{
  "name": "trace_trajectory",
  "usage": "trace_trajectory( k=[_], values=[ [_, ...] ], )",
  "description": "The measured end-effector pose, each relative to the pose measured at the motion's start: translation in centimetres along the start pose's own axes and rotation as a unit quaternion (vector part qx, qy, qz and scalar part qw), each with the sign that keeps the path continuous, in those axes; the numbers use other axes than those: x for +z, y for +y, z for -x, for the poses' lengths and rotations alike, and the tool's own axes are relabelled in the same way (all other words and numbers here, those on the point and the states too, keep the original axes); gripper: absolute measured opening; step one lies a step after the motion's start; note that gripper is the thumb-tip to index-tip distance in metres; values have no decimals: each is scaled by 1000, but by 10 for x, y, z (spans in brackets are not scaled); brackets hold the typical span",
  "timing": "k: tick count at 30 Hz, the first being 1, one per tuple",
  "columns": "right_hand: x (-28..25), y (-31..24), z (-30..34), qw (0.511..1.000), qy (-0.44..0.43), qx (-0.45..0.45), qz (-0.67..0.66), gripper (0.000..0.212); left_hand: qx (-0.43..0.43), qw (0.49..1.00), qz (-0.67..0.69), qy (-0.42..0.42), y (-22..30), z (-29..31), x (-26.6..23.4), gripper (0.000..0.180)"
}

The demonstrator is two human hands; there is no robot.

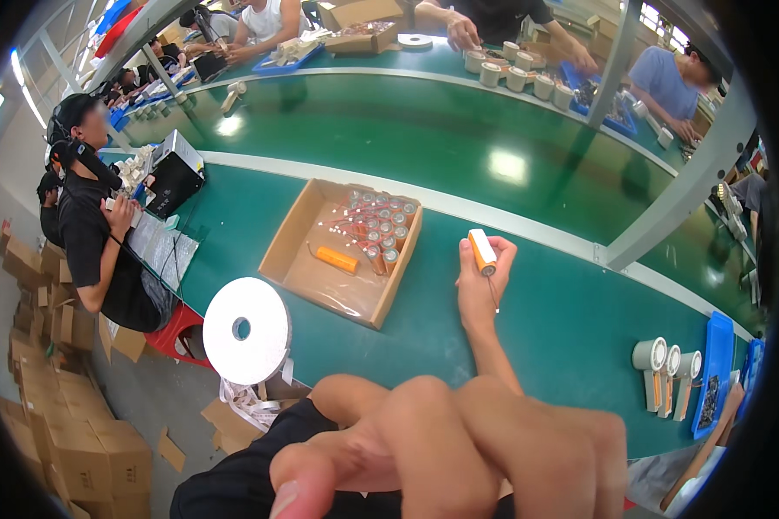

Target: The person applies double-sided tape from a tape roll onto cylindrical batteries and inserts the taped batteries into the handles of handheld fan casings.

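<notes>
My right hand (487, 270) is over the green workbench, holding an orange cylindrical battery pack (490, 269) upright between thumb and fingers. A white pad (479, 242) covers its upper side, and a thin wire hangs from its lower end. Large in the foreground, my left hand (459, 441) has bent fingers with the thumb held apart; the fingertips run out of the picture, and nothing shows between thumb and fingers. Left of my right hand sits an open cardboard box (287, 232) with several upright wired cells (381, 227) and one orange battery pack (337, 259) lying flat.
A big white roll (225, 346) of tape lies at the bench's near left edge. White handheld devices (658, 368) and a blue tray (711, 372) stand on the right. A metal post (684, 182) rises beyond the bench. Co-workers sit left and across; a black box (175, 173) is far left.
</notes>
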State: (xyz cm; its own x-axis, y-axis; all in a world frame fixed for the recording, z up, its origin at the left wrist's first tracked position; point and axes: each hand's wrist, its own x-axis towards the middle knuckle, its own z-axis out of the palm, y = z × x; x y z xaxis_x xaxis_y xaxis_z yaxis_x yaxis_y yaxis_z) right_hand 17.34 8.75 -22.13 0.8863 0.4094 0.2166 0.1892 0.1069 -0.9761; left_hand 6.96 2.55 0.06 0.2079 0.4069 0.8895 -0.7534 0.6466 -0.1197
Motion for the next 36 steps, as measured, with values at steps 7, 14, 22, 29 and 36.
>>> trace_trajectory(
  k=[7,14,22,29,36],
  values=[
    [-2,-1,-2,1000,3,-7,2,33,6,998,3,62,-3,-1,8,52],
    [-1,2,1,1000,0,1,5,33,3,999,12,43,-1,-3,5,51],
    [1,-3,1,1000,5,-18,-5,32,-25,997,65,37,-6,-7,6,44],
    [0,4,-2,1000,3,-24,-10,31,-41,991,109,58,-27,8,-3,37],
    [3,-13,3,999,-1,42,-19,32,-59,989,110,80,-28,24,9,35]
  ],
)
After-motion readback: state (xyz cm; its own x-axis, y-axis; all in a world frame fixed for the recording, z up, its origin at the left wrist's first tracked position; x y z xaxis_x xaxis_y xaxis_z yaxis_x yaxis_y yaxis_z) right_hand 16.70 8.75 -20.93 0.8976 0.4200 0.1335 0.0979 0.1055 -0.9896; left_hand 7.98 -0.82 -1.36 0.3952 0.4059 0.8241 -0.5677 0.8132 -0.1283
